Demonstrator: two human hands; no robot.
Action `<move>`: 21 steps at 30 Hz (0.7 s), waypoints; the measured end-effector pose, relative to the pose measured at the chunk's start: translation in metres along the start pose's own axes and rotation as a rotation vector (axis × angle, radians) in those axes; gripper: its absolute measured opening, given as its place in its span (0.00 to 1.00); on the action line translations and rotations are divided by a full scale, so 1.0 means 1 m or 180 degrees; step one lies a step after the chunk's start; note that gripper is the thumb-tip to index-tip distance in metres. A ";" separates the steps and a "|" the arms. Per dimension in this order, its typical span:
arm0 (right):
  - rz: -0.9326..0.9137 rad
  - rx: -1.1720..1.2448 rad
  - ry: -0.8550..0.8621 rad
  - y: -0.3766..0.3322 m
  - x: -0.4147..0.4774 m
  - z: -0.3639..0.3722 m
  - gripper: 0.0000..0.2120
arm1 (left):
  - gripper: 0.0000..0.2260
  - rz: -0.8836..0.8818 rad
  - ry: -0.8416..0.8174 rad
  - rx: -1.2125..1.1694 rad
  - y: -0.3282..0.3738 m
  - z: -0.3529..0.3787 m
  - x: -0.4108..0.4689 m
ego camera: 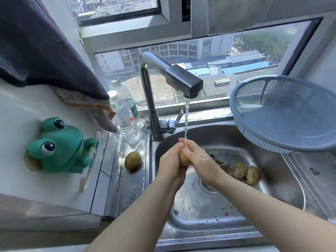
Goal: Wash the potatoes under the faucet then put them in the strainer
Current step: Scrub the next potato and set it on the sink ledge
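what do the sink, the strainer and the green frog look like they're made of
Sink: stainless steel by the look, with a grey metallic sheen, soft reflections and an embossed pattern on its left ledge.
Strainer: probably plastic, matte blue-grey, moulded as a fine mesh with a solid rim.
Green frog: smooth and slightly glossy, either plastic or rubber; the picture does not show which.

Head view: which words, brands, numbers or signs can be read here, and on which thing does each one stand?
Nothing reads in full.
Rear clear plastic bottle, green label: white lettering, too blurred to read.
Front clear plastic bottle, white and red label: small print and a square code, too small to read.
Blue plastic strainer, steel faucet: no text.
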State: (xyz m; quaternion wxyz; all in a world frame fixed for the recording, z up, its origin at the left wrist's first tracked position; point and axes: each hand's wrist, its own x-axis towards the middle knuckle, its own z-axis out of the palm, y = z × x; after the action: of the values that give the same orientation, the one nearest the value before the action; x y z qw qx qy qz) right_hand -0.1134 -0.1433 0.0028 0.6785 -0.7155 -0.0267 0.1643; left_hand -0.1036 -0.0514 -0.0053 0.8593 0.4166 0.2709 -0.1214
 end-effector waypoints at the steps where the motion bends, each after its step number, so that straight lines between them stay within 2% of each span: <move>1: -0.0168 -0.0543 -0.0164 0.002 -0.002 -0.005 0.23 | 0.07 -0.0140 0.0115 0.0031 0.002 0.000 0.001; 3: -0.0576 -0.1512 -0.0271 0.004 -0.003 -0.012 0.30 | 0.08 -0.0485 0.0299 0.0055 0.006 0.000 0.005; 4: -0.0788 -0.1742 -0.0239 0.005 -0.002 -0.013 0.30 | 0.07 -0.0652 0.0283 0.0039 0.009 0.001 0.007; 6: -0.1036 -0.1845 -0.0158 0.005 0.000 -0.016 0.26 | 0.08 -0.0933 0.0101 -0.0033 0.015 0.002 0.010; 9: -0.0997 -0.1684 0.0188 0.005 0.005 -0.017 0.21 | 0.10 -0.1222 -0.0321 -0.0190 0.019 0.004 0.005; 12: -0.0731 -0.1141 0.0856 -0.003 0.012 -0.009 0.15 | 0.13 -0.1234 -0.0651 -0.0147 0.014 0.005 -0.004; 14: -0.0312 -0.0455 0.0938 -0.007 0.018 0.000 0.14 | 0.12 -0.1059 -0.0465 -0.0003 0.011 0.004 -0.003; 17: 0.0573 0.1063 0.0962 -0.010 0.025 0.012 0.14 | 0.11 -0.0749 0.0032 0.0195 0.010 0.000 0.001; 21: 0.1501 0.2129 0.1085 -0.014 0.033 0.014 0.11 | 0.09 -0.0265 0.0208 0.0107 0.012 0.001 -0.002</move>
State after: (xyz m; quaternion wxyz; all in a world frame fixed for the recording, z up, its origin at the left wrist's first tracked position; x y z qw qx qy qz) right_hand -0.0833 -0.1206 0.0093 0.8114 -0.4600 0.3041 0.1938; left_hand -0.1003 -0.0445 0.0042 0.8371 0.4230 0.3138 -0.1479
